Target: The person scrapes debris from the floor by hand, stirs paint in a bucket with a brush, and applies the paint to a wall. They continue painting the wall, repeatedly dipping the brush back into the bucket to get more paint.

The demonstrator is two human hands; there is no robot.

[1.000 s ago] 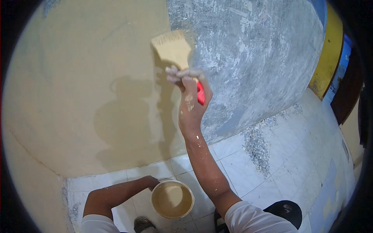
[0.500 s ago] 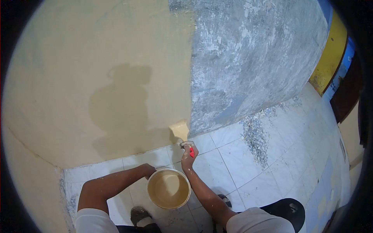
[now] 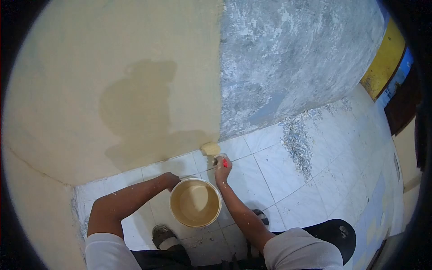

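Note:
My left hand grips the rim of a round bucket at its upper left. Cream-coloured paint lies inside, with part of the bucket in shadow. In my right hand is a wide paintbrush with a red handle. Its broad, cream-coated head is at the foot of the wall, near the edge between coated and bare surface. That hand has pale smears on its fingers, which are wrapped round the brush just beyond the bucket.
A cream-coated wall meets bare, patchy grey wall along an upright line. Scraped flakes lie on the white floor tiles at the right. My shoes are below the bucket. A yellow panel stands far right.
My right hand and the paintbrush have moved down the wall to its base, relative to the wall. My left hand still holds the bucket, and the view has shifted slightly.

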